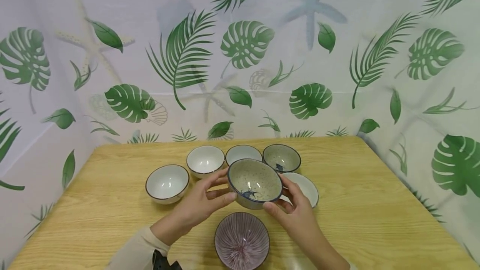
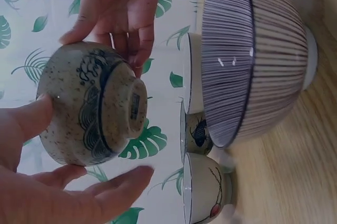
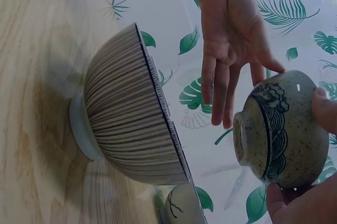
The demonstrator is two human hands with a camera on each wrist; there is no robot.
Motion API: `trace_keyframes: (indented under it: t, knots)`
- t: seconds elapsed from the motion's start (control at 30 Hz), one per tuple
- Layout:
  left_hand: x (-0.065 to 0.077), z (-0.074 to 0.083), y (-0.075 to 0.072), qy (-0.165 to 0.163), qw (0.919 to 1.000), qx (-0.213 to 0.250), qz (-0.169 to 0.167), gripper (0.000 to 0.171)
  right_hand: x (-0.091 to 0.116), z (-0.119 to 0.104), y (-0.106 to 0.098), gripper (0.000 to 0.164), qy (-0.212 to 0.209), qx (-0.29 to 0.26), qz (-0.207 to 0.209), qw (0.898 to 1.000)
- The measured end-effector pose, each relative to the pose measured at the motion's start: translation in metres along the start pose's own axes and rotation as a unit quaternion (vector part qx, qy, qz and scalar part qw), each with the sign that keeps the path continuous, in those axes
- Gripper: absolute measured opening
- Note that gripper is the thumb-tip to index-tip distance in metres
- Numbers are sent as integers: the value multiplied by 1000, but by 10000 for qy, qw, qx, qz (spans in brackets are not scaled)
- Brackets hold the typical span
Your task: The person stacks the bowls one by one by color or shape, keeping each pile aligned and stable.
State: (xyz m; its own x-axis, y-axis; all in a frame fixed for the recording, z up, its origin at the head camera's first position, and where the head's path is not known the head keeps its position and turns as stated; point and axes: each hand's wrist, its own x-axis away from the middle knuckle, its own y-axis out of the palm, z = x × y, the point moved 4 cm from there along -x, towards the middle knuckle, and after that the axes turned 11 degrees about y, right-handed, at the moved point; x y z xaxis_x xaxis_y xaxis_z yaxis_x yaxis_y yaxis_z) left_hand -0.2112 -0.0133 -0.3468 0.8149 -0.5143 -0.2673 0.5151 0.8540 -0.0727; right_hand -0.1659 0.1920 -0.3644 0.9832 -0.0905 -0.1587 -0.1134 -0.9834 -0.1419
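We grip the speckled bowl between the thumb and fingers of both our left hand and right hand, one at each side, probably for balance. It hangs above the tabletop (mouth up), beyond the striped bowl; the other bowls stand around behind, perhaps to leave our arms room.

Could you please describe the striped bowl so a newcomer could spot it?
On the yellow wood-grain table, find the near side. There, nearer than the held speckled beige ceramic bowl, stands the round purple striped ceramic bowl. Unlike the bowls beyond, white or speckled inside, it has fanning stripes.
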Motion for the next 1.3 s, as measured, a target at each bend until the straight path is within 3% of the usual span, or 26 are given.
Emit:
trace_keyframes:
  t: [0.3,0.53,0.7,0.83,1.07,1.3]
  knots:
    - [2,0,-3,624,9936,-885,316,59,2,0,-5,67,-190,-217,-442,9986]
    - [5,1,-4,630,9957,-491,471,66,6,-3,-5,68,-336,112,-751,9965]
    - [8,3,0,898,9951,-272,321,84,12,-5,-5,76,-207,198,-789,9965]
    - [11,6,3,1117,9932,-313,128,94,15,-9,-6,77,-349,201,-680,9969]
    - [16,10,4,1197,9924,-165,-218,85,16,-11,-7,78,-363,3,-880,9955]
    - [21,8,0,1155,9924,-254,-328,82,16,-7,-5,80,-404,161,-1097,9930]
